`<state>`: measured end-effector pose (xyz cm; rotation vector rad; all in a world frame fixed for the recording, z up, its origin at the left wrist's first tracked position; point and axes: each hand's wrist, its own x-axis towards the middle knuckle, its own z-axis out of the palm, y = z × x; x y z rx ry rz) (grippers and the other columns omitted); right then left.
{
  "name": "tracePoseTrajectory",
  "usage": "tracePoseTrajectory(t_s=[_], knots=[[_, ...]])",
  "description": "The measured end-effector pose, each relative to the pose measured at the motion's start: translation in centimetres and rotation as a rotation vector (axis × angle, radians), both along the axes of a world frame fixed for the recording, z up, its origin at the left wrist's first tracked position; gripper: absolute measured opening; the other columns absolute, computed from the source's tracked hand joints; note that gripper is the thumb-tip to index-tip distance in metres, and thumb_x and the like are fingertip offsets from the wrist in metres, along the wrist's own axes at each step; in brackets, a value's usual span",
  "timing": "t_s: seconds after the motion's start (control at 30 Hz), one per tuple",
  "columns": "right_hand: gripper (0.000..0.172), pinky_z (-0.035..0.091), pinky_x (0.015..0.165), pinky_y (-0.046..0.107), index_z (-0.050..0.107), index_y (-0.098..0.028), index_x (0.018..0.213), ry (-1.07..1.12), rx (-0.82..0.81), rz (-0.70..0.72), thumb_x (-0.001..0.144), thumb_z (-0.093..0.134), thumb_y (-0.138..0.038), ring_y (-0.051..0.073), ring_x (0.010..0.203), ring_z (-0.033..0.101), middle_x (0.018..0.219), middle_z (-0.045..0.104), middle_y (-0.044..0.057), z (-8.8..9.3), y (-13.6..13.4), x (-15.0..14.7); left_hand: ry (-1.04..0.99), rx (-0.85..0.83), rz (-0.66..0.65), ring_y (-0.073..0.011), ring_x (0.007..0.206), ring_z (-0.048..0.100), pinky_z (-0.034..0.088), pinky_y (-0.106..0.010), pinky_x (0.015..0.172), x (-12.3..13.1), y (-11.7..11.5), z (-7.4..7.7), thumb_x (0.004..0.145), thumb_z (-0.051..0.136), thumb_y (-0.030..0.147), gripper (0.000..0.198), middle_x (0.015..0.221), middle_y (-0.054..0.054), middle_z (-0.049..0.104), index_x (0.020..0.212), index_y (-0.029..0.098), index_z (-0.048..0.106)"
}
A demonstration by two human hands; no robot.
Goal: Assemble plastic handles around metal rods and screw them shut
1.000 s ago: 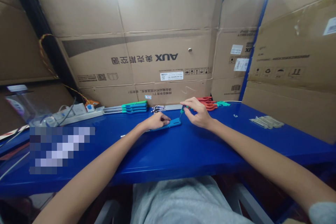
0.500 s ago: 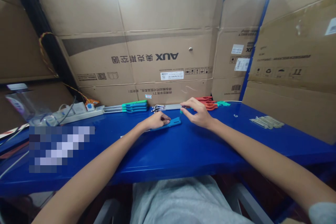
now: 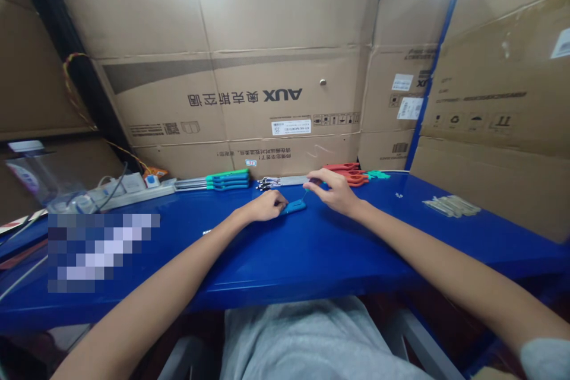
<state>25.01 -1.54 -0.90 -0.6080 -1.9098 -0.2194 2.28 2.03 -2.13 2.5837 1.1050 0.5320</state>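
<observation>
My left hand (image 3: 266, 206) is closed around a blue plastic handle (image 3: 294, 206) that lies low over the blue table; its far end sticks out to the right of my fingers. A small white-and-dark tip (image 3: 206, 232) shows beside my left forearm. My right hand (image 3: 335, 191) pinches a thin, green-topped piece (image 3: 306, 193) just above the handle's right end. Its lower end reaches down to the handle; too small to tell its kind.
Behind my hands lie blue and green handled tools (image 3: 229, 179), thin metal strips (image 3: 291, 181) and red handles (image 3: 351, 177). Green pieces (image 3: 378, 175) and pale sticks (image 3: 452, 206) are to the right. A power strip (image 3: 138, 195) and plastic bottle (image 3: 38, 178) stand left.
The blue handle has tilted a little in my left hand, so its slot shows less. My right hand has shifted slightly left and keeps its pinch on the green-topped piece.
</observation>
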Motion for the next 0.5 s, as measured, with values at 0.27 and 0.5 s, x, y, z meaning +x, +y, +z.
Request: tracePoseTrajectory(t_s=[0.27, 0.5], knots=[[0.032, 0.055, 0.075, 0.031, 0.062, -0.021, 0.121, 0.006, -0.056, -0.016, 0.091, 0.052, -0.027, 0.016, 0.075, 0.064, 0.095, 0.070, 0.008, 0.0, 1.0, -0.3, 0.081, 0.128, -0.033, -0.0216, 0.090, 0.061, 0.046, -0.029, 0.083, 1.5, -1.5, -0.3, 0.087, 0.043, 0.026, 0.038, 0.101, -0.010, 0.068, 0.116, 0.014, 0.064], [0.054, 0.056, 0.071, 0.028, 0.047, -0.018, 0.138, -0.019, -0.204, 0.062, 0.084, 0.050, -0.018, 0.013, 0.071, 0.064, 0.097, 0.069, 0.008, 0.4, 1.0, 0.1, 0.052, 0.086, -0.083, -0.0196, 0.086, 0.062, 0.046, -0.026, 0.077, 1.4, -1.7, -0.1, 0.086, 0.053, 0.038, 0.040, 0.101, -0.009, 0.070, 0.116, 0.014, 0.066]])
